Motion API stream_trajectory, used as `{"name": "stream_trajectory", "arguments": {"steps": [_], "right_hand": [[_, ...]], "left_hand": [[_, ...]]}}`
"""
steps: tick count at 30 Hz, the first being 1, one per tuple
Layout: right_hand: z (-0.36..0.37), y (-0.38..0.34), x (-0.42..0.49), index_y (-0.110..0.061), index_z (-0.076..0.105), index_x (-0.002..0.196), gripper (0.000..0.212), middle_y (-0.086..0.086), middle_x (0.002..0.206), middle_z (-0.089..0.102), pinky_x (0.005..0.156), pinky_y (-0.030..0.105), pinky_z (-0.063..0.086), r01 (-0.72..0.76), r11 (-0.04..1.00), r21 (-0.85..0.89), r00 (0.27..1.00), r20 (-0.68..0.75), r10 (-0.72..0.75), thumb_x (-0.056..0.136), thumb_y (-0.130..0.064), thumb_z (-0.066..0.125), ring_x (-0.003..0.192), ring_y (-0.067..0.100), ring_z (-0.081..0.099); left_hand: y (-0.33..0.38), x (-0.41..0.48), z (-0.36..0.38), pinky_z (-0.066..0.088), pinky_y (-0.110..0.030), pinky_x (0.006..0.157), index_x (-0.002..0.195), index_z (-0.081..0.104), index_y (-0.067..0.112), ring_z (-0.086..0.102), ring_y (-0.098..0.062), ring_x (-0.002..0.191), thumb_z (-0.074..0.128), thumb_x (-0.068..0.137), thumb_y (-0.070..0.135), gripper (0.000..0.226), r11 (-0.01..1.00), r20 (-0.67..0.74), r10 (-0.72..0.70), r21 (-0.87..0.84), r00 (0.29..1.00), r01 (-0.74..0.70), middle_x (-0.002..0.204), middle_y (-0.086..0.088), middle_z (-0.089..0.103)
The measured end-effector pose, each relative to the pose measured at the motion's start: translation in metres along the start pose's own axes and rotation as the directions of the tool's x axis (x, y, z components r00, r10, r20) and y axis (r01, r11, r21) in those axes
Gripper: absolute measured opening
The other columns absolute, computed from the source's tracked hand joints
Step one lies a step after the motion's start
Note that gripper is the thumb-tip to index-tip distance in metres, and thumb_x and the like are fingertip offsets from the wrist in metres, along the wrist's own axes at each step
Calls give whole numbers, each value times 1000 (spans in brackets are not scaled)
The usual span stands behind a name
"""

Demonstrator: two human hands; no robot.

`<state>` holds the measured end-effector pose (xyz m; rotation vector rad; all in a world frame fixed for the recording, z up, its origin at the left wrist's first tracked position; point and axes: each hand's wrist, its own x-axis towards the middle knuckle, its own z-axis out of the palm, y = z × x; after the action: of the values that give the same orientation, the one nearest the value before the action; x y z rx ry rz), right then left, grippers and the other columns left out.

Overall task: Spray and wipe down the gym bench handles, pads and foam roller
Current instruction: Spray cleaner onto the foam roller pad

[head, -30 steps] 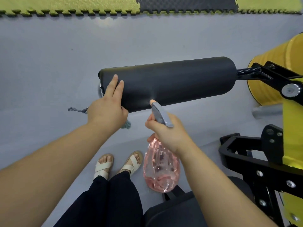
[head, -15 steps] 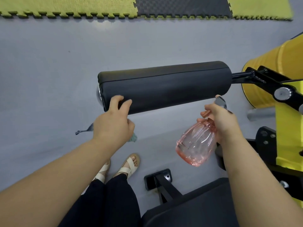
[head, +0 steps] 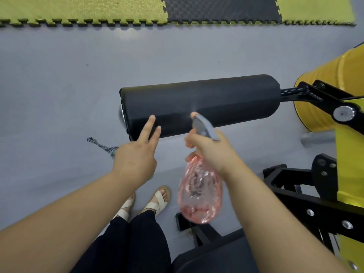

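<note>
Grey floor [head: 59, 95] backs the foam roller [head: 216, 99], its long axis running left-right just ahead of both hands. The right hand [head: 210, 152] has its grip clamped on the spray bottle [head: 199, 194], nozzle near mid-length. The left hand [head: 134, 160] holds a cloth [head: 102, 147], two fingers [head: 150, 125] on the left end.

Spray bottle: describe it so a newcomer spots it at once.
Start at the long black foam roller on the bench frame. Just below its middle, the right hand grips the spray bottle: clear pink ribbed body, grey trigger head aimed at the roller. Nothing else here is pink or see-through.
</note>
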<state>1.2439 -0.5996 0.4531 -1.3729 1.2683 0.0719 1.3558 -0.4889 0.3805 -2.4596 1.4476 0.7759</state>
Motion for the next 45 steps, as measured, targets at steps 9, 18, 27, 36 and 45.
{"name": "stream_trajectory", "arguments": {"steps": [9, 18, 27, 36, 45], "right_hand": [[-8, 11, 7, -18, 59, 95, 11, 1, 77, 58, 55, 28, 42, -79, 979, 187, 981, -162, 110, 85, -17, 57, 56, 16, 66], [-102, 30, 24, -9, 56, 82, 7, 8, 77, 61, 50, 24, 53, -103, 902, 420, 878, -387, 281, 87, -14, 56, 50, 15, 65], [-49, 8, 6, -24, 61, 96, 19, 6, 84, 58, 59, 30, 45, -1, 983, 186, 972, -232, 45, 84, -10, 58, 56, 19, 64], [10, 4, 9, -15, 58, 82, 5, 2, 80, 56, 66, 34, 49, 23, 997, 78, 999, -46, -19, 85, -18, 60, 62, 19, 68], [-77, 30, 29, -11, 57, 81, 7, 5, 83, 60, 64, 31, 53, -23, 932, 363, 898, -402, 179, 85, -17, 60, 56, 17, 68]], "left_hand": [[-13, 12, -10, 32, -26, 49, 149, -2, 27, 54, -25, 65, 43, 90, 21, 75, 990, -113, -49, -135, 992, 34, 156, 12, -17], [-8, 14, -13, 34, -26, 50, 149, 3, 24, 51, -25, 61, 43, 90, 19, 72, 995, -78, -62, -78, 995, 56, 156, 8, -14], [-15, 12, -13, 30, -26, 47, 149, 7, 27, 55, -26, 67, 43, 90, 20, 70, 985, -170, -65, -170, 983, 36, 157, 10, -3], [-11, 18, -15, 33, -28, 51, 149, 1, 26, 50, -25, 66, 44, 90, 18, 74, 991, -86, -96, -97, 992, 87, 156, 9, -13], [1, 11, -18, 36, -27, 54, 148, 13, 26, 53, -22, 70, 41, 91, 22, 64, 989, -105, -53, -146, 993, 38, 153, 6, 3]]}}
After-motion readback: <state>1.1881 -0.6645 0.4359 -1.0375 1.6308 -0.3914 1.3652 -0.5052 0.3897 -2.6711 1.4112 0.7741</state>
